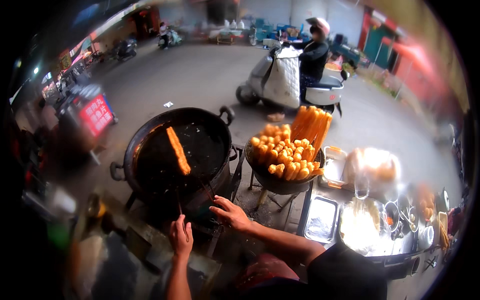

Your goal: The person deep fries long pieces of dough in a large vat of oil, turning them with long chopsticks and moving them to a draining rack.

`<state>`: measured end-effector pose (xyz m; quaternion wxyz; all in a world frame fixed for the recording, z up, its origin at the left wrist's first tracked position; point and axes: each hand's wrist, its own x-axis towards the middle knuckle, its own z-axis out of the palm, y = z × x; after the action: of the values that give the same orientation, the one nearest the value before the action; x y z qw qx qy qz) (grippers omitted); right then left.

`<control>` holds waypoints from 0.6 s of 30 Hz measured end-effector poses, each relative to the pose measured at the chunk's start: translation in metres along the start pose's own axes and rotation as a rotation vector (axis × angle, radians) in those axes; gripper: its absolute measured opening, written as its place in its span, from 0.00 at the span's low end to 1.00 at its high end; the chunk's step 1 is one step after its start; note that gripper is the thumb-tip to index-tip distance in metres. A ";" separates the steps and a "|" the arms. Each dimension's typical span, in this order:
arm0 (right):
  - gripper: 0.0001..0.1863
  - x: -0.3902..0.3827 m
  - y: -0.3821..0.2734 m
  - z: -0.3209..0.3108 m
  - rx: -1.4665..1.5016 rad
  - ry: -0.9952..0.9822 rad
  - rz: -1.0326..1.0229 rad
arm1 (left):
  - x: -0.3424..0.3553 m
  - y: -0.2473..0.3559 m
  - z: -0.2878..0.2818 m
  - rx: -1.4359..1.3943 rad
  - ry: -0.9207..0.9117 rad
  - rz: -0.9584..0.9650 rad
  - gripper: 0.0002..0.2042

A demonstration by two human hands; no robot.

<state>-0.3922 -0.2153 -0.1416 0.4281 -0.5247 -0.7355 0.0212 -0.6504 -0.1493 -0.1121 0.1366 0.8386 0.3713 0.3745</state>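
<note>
A black two-handled wok (150, 156) of dark oil holds one long golden fried dough stick (178, 149) floating near its middle. My left hand (181, 232) is closed on a long thin stick (178, 199) that reaches up to the wok's near rim. My right hand (231, 214), to the right and a little higher, grips another thin stick (206, 190) pointing into the wok. Right of the wok, a round rack (287, 182) is heaped with many fried dough sticks (292, 152), several standing upright at the back.
A metal tray (320, 220), a plastic box (334, 161), bags and bowls (390, 212) crowd the counter at right. A helmeted rider (312, 57) on a scooter (267, 77) is on the road ahead. A cart with a red sign (90, 107) stands left; more scooters are farther back.
</note>
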 end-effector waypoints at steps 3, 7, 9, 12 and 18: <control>0.22 -0.004 -0.002 0.023 -0.086 -0.006 -0.016 | -0.012 -0.018 -0.020 0.019 0.048 0.131 0.17; 0.18 -0.028 -0.023 0.012 -0.236 0.073 0.078 | -0.027 -0.014 -0.034 -0.026 0.004 0.260 0.17; 0.17 -0.018 -0.031 0.006 -0.179 0.044 0.099 | -0.043 -0.032 -0.047 -0.077 0.057 0.258 0.16; 0.17 -0.016 -0.042 0.019 -0.293 -0.007 0.051 | -0.070 -0.056 -0.084 0.004 0.091 0.246 0.18; 0.15 0.000 -0.084 0.026 -0.293 -0.005 0.106 | -0.134 -0.138 -0.144 0.195 0.085 0.101 0.21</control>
<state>-0.4727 -0.2421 -0.1178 0.3432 -0.6197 -0.7030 -0.0624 -0.8861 -0.1589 -0.1543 0.0194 0.8489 0.3689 0.3780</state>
